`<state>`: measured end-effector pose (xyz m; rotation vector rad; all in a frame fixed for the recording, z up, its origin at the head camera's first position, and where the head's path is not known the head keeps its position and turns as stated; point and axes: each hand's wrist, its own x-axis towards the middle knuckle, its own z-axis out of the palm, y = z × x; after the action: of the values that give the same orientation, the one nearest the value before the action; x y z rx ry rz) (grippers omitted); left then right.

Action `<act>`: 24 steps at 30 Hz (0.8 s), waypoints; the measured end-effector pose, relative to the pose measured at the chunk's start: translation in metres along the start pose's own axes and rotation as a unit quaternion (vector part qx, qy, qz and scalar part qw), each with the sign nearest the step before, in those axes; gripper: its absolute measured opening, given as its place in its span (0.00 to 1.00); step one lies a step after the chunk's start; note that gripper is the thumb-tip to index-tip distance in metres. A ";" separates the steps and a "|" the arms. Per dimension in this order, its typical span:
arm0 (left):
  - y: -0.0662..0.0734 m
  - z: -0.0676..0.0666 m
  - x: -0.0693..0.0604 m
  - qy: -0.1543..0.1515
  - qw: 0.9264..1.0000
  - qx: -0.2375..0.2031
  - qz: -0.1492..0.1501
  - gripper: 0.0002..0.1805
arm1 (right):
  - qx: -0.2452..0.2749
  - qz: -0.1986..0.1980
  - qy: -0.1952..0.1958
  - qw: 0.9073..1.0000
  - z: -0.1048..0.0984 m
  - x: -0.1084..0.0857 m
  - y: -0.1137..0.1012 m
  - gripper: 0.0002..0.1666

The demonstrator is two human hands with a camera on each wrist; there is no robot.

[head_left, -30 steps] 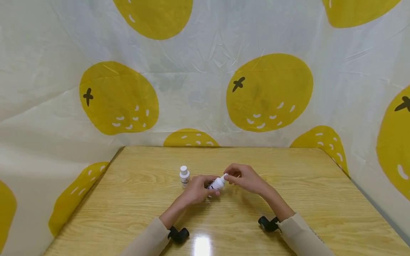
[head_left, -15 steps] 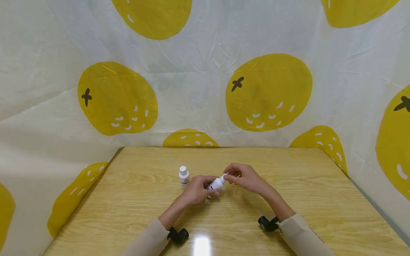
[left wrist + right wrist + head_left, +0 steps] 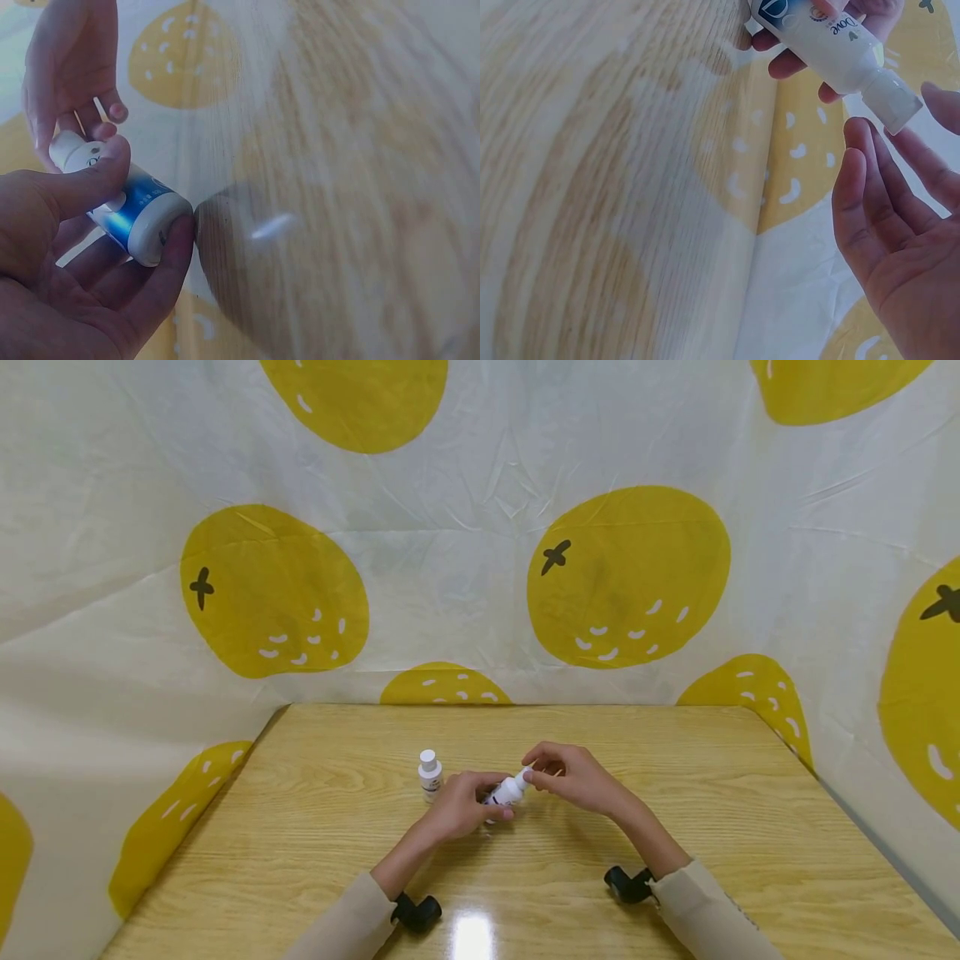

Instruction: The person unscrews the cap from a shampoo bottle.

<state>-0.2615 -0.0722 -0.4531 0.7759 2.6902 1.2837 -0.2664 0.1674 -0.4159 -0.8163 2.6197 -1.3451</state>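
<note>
My left hand (image 3: 456, 807) grips a small white Dove bottle (image 3: 507, 792) with a blue band, tilted above the table. In the left wrist view the thumb (image 3: 94, 176) lies along the bottle's side and a finger (image 3: 178, 247) supports its base. The bottle's white cap (image 3: 892, 101) points toward my right hand (image 3: 576, 778). My right thumb and index fingertip are at the cap's end, pinching it. The right hand's other fingers (image 3: 851, 176) are bent beside the cap. A second white bottle (image 3: 431, 777) stands upright just left of my left hand, its cap on.
A wood-grain table (image 3: 337, 852) spreads under both hands. Behind it hangs a white cloth (image 3: 450, 585) printed with yellow fruit. Black wrist cameras (image 3: 417, 912) sit near both cuffs. Light glares off the table's near part.
Both hands and the held bottle stay nearly in place. The whole head view has shifted very slightly.
</note>
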 end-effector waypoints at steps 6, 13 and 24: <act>-0.001 0.000 0.000 -0.003 1.000 -0.004 0.001 0.21 | -0.002 -0.001 0.004 1.000 0.000 0.001 0.000 0.13; 0.000 -0.001 0.000 -0.006 1.000 -0.004 -0.004 0.22 | 0.006 -0.008 -0.002 1.000 0.000 0.001 -0.001 0.12; 0.002 -0.001 -0.001 -0.010 1.000 -0.010 -0.006 0.21 | 0.006 -0.004 -0.004 1.000 0.000 0.001 0.000 0.17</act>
<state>-0.2603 -0.0724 -0.4508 0.7648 2.6572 1.2910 -0.2671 0.1673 -0.4155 -0.8298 2.6018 -1.3560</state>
